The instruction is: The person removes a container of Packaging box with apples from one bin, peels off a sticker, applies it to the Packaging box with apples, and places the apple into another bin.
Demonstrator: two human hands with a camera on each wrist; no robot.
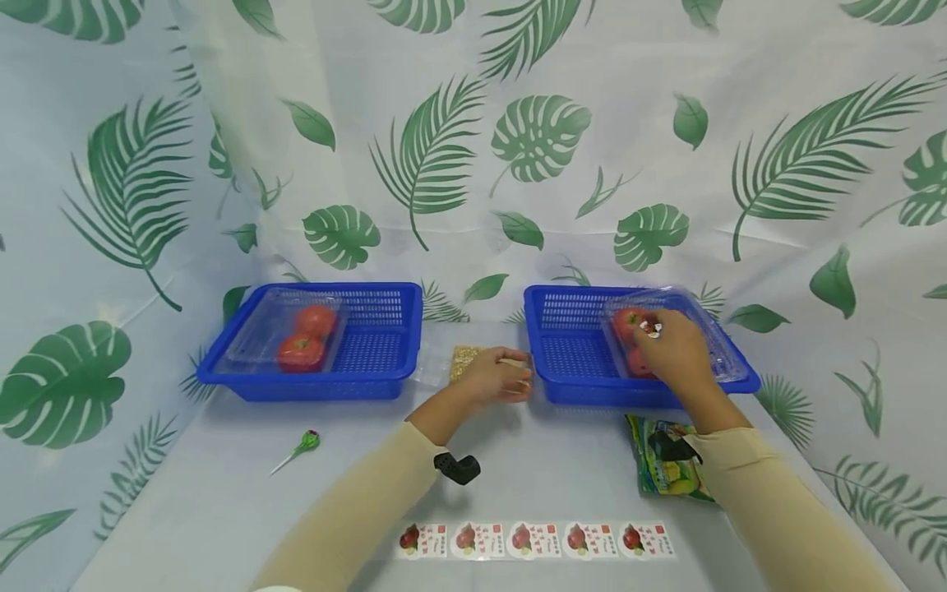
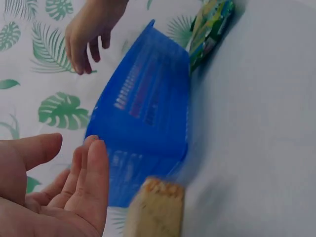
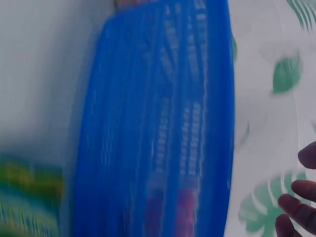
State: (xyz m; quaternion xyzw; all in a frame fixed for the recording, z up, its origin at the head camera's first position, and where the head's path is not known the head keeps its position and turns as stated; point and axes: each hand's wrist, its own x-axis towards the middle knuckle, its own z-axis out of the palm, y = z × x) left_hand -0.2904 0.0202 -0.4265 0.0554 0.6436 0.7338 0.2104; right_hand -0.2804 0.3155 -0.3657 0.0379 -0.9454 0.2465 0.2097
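Observation:
My left hand [image 1: 497,376] hovers beside the near left corner of the right blue basket [image 1: 577,393]; its fingers are loosely bent with nothing between them. Behind and below it lies a block of pale grains [image 1: 464,359], seen also in the left wrist view as a tan block [image 2: 160,210]. My right hand [image 1: 676,345] is above the right basket, fingers relaxed and pointing down. Under it are red tomatoes [image 1: 629,322] in a clear plastic box [image 1: 710,329]. A small white and red patch [image 1: 651,329] shows by its fingers; whether they touch it cannot be told.
A left blue basket [image 1: 318,385] holds another clear box [image 1: 255,333] with red tomatoes [image 1: 302,352]. A green lollipop [image 1: 307,441] lies in front of it. A green and yellow packet [image 1: 669,473] is under the right forearm. A strip of fruit stickers [image 1: 533,541] lies at the front.

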